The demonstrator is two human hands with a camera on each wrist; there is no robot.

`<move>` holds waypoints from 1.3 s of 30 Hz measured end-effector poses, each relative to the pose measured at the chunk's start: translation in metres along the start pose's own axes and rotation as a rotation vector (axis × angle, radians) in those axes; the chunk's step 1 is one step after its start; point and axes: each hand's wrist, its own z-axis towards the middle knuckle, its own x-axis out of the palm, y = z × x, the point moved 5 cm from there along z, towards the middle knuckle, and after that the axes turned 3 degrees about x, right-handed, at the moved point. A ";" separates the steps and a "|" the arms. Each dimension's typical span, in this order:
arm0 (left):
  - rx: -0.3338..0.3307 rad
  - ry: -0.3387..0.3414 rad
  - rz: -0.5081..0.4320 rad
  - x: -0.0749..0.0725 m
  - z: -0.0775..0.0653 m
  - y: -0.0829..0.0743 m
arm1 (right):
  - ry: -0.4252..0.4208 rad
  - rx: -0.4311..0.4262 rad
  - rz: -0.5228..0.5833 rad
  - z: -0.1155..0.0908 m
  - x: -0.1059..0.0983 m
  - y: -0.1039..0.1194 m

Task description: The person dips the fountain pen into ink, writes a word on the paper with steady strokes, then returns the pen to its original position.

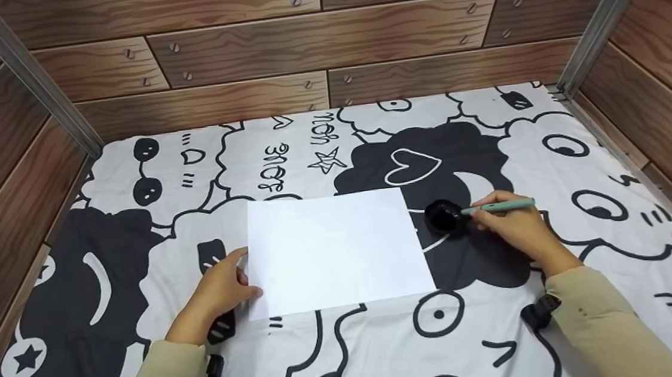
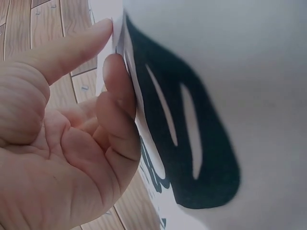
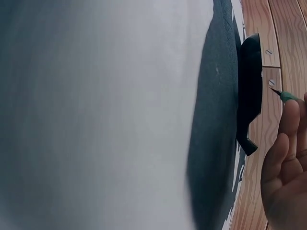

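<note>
A black-and-white patterned cloth (image 1: 266, 362) bears 1 white sheet (image 1: 335, 251). The left hand (image 1: 221, 287), fingers loosely bent, touches the sheet's left edge. The right hand (image 1: 516, 225), fingers pinched together, is beside 1 black dish (image 1: 443, 219) right of the sheet, gripping 1 slim green brush (image 1: 505, 206).

On the patterned cloth (image 1: 379, 359), in the head view, you have outlined lettering turned sideways: one word (image 1: 270, 168) appears to read "love", a second word (image 1: 323, 128) near it possibly "you", reading uncertain. Signs you can log on the same cloth: outlined star (image 1: 327, 161), outlined heart (image 1: 412, 166), dark star in a white disc (image 1: 27, 359).
</note>
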 end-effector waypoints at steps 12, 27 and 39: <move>0.116 -0.089 0.102 -0.004 -0.002 -0.005 | 0.006 0.040 -0.044 0.013 -0.001 -0.033; 0.264 -0.041 0.160 0.001 -0.001 -0.013 | 0.025 0.046 -0.097 0.017 0.004 -0.033; 0.306 0.005 0.194 0.005 -0.002 -0.013 | 0.074 0.069 -0.076 0.018 0.008 -0.035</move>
